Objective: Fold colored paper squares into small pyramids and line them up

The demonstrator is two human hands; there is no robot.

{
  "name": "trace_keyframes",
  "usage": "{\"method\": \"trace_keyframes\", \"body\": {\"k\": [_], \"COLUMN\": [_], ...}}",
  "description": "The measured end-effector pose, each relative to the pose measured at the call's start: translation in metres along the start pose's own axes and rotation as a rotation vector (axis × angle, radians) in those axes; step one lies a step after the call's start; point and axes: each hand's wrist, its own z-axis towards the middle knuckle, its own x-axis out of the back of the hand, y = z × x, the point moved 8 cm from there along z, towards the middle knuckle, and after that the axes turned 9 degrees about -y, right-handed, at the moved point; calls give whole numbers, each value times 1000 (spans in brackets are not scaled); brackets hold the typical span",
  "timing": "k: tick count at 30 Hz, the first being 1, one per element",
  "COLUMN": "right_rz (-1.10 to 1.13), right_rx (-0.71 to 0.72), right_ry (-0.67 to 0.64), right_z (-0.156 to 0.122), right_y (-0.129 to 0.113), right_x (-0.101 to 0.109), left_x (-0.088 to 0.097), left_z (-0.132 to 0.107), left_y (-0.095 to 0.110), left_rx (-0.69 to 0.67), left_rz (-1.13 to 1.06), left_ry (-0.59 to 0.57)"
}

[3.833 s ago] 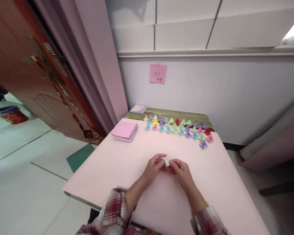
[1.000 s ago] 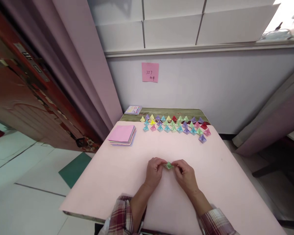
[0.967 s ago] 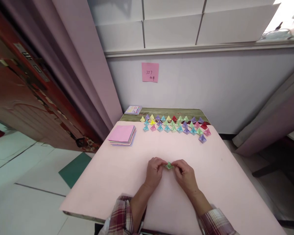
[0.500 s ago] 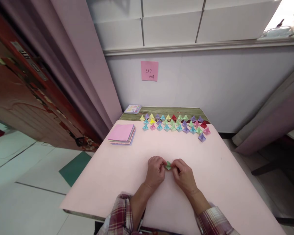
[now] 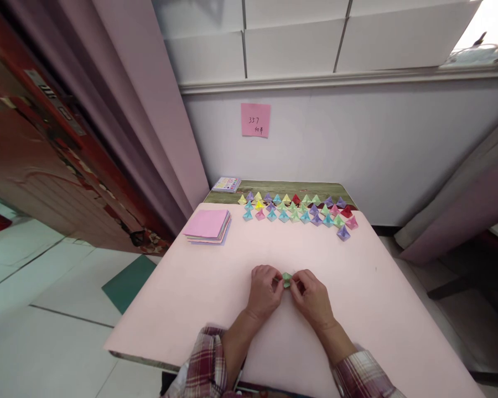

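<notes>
A small folded green paper (image 5: 287, 279) is held between my two hands above the pink-covered table (image 5: 299, 342). My left hand (image 5: 265, 290) pinches its left side with thumb and forefinger. On the opposite side, my right hand (image 5: 312, 296) grips the paper between thumb and fingertips. Fingers cover its side edges, and the exact folds are too small to make out. Beyond the hands stand several rows of small folded paper shapes in many colours, among them a purple one (image 5: 343, 233) nearest me on the right.
A stack of square paper (image 5: 207, 224), pink on top, lies at the table's left. Behind it sits a printed packet (image 5: 227, 184) at the back edge. A pink note (image 5: 255, 120) is stuck on the wall. A green sheet (image 5: 128, 283) lies on the floor at left.
Both thumbs have shifted closer together at the paper, whose green faces now look more spread. The hands stay in nearly the same place; the view has moved slightly.
</notes>
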Motion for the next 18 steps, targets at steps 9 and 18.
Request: {"method": "trace_keyframes", "body": {"k": [9,18], "right_rz": [1,-8], "right_rx": [14,13], "right_ry": [-4,35], "right_z": [0,0], "right_y": [-1,0], "right_x": [0,-1], "left_x": [0,-2], "left_z": [0,-1], "left_y": [2,5], "left_rx": [3,6], "left_rz": [9,42], "left_ry": [-3,-1]}}
